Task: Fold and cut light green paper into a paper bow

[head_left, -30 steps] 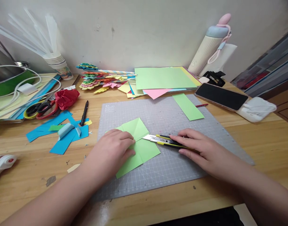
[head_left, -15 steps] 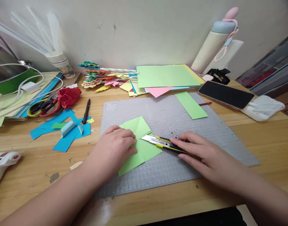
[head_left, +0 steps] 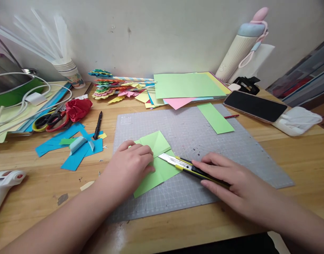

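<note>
A light green sheet of paper (head_left: 167, 171) with crease lines lies on the grey cutting mat (head_left: 183, 130). My left hand (head_left: 134, 162) presses on its left part, fingers curled and closed against it, with the fingertips partly hidden. From the right, my right hand (head_left: 227, 180) grips a black and yellow utility knife (head_left: 188, 165). Its blade is out and points left, the tip at the folded edge near the middle of the paper. Whether the tip is under the fold or on top, I cannot tell.
A green paper strip (head_left: 216, 119) lies on the mat's upper right. Blue scraps (head_left: 74, 155), a black pen (head_left: 98, 125) and scissors (head_left: 49, 118) are on the left. Behind are stacked coloured sheets (head_left: 188, 85); a phone (head_left: 255, 106) and a bottle (head_left: 237, 53) stand right.
My right hand has shifted slightly down and right, and the knife has turned a little in its grip. My left hand and the green paper stay nearly in place.
</note>
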Demonstrator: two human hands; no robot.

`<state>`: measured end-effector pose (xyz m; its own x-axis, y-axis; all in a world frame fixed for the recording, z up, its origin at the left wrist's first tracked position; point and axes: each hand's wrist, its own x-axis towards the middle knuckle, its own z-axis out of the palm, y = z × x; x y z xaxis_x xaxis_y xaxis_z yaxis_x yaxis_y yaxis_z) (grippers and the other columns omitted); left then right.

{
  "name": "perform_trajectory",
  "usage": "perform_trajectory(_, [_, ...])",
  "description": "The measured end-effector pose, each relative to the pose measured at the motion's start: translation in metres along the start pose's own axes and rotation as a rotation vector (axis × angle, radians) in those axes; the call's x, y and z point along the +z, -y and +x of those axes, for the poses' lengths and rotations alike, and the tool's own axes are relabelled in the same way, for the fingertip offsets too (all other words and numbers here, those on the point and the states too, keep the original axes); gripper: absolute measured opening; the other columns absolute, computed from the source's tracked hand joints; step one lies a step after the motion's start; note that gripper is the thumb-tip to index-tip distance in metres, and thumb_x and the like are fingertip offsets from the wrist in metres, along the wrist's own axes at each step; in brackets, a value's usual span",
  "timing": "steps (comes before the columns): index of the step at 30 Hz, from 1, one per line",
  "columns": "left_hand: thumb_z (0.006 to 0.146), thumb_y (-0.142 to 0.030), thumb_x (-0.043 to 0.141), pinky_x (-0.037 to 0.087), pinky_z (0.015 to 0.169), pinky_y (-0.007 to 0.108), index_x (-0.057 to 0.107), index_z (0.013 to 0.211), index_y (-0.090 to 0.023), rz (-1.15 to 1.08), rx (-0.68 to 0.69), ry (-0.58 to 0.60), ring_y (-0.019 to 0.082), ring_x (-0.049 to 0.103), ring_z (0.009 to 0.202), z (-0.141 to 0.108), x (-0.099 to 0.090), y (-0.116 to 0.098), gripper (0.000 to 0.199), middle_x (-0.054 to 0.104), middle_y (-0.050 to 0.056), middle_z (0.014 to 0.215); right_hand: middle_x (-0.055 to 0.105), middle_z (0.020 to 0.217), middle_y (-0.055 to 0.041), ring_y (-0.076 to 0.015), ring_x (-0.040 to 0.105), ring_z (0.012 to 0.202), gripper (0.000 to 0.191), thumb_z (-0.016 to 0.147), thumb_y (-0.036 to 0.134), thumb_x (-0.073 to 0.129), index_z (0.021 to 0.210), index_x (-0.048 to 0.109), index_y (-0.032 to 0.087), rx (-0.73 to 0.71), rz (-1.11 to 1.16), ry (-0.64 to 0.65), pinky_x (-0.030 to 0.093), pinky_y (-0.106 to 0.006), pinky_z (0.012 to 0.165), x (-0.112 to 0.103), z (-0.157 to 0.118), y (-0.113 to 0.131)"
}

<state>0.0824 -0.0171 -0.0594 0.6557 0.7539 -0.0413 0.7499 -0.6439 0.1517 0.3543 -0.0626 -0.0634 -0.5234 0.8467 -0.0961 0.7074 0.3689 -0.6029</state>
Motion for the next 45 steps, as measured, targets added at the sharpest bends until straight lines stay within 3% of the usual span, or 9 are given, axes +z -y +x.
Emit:
perform_trajectory(19, [0.091, -0.019, 0.051, 0.037, 0.089, 0.042, 0.065, 0.081, -0.018, -0.011, -0.004, 0.019, 0.021, 0.063, 0.090, 0.001, -0.001, -0.001, 0.017, 0.068, 0.003, 0.097, 0.057, 0.108, -0.0088, -0.0202, 0.060, 0.097, 0.045, 0.094, 0.026, 0.047, 0.139, 0.046, 0.027, -0.003, -0.004, -0.102, 0.054, -0.036, 0.084, 0.021, -0.016, 0.002])
perform_trajectory(30, [0.090, -0.021, 0.055, 0.039, 0.088, 0.042, 0.065, 0.081, -0.017, -0.010, 0.001, 0.014, 0.021, 0.063, 0.090, -0.001, -0.001, 0.000, 0.014, 0.068, 0.003, 0.097, 0.060, 0.118, -0.0093, -0.0239, 0.058, 0.106, 0.040, 0.093, 0.023, 0.046, 0.130, 0.058, 0.028, -0.104, -0.135, -0.152, 0.051, -0.042, 0.088, -0.003, 0.008, -0.026])
perform_trajectory(36, [0.090, -0.022, 0.054, 0.038, 0.088, 0.042, 0.065, 0.082, -0.017, -0.016, 0.009, 0.004, 0.021, 0.063, 0.090, -0.001, 0.000, 0.001, 0.014, 0.069, 0.003, 0.098, 0.059, 0.113, -0.0098, -0.0225, 0.058, 0.101, 0.039, 0.094, 0.025, 0.044, 0.132, 0.056, 0.027, -0.101, -0.134, -0.063, 0.051, -0.039, 0.085, -0.009, 0.009, -0.015])
perform_trajectory(45, [0.090, -0.022, 0.053, 0.039, 0.086, 0.041, 0.065, 0.080, -0.018, -0.011, 0.013, -0.011, 0.021, 0.064, 0.089, -0.001, 0.001, 0.001, 0.016, 0.069, 0.003, 0.096, 0.058, 0.111, -0.0092, -0.0223, 0.059, 0.098, 0.040, 0.094, 0.027, 0.045, 0.133, 0.054, 0.030, -0.079, -0.091, -0.033, 0.052, -0.038, 0.083, -0.008, 0.005, -0.010])
